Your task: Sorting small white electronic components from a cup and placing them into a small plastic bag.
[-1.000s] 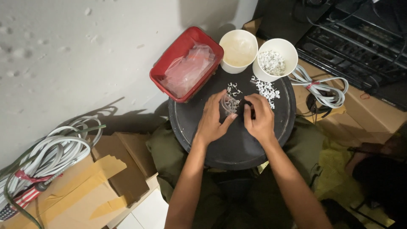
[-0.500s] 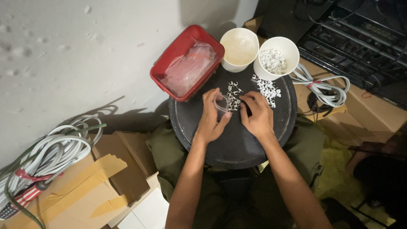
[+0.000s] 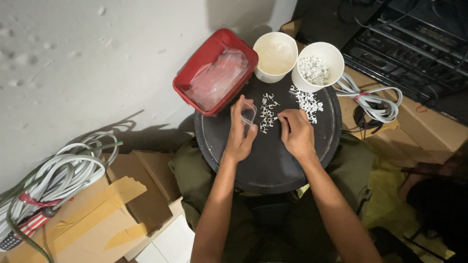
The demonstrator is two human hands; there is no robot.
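Both hands have drawn apart since a moment ago, when they were bunched together over the white clips. Now the left hand (image 3: 240, 134) holds a small clear plastic bag (image 3: 247, 114) pinched between thumb and fingers, lifted a little off the round black tray (image 3: 273, 165). The right hand (image 3: 295, 132) lies on the tray just right of the bag, fingers curled together, fingertips pinching at a clip at the edge of the loose white clips (image 3: 266, 113).

A second scatter of clips (image 3: 308, 101) lies toward the tray's far right. At the tray's far edge stand two white paper cups: the cup on the right (image 3: 318, 65) holds a heap of the same white clips, the cup on the left (image 3: 275, 56) looks nearly empty, though its contents are hard to make out. A red plastic tub (image 3: 215, 70) overlaps the tray's far left rim, with crumpled clear bags inside.

Right of the tray a coil of white cable (image 3: 373, 100) rests on cardboard. Well to the tray's left, more coiled cable (image 3: 53, 178) sits on flattened cardboard boxes (image 3: 97, 219).
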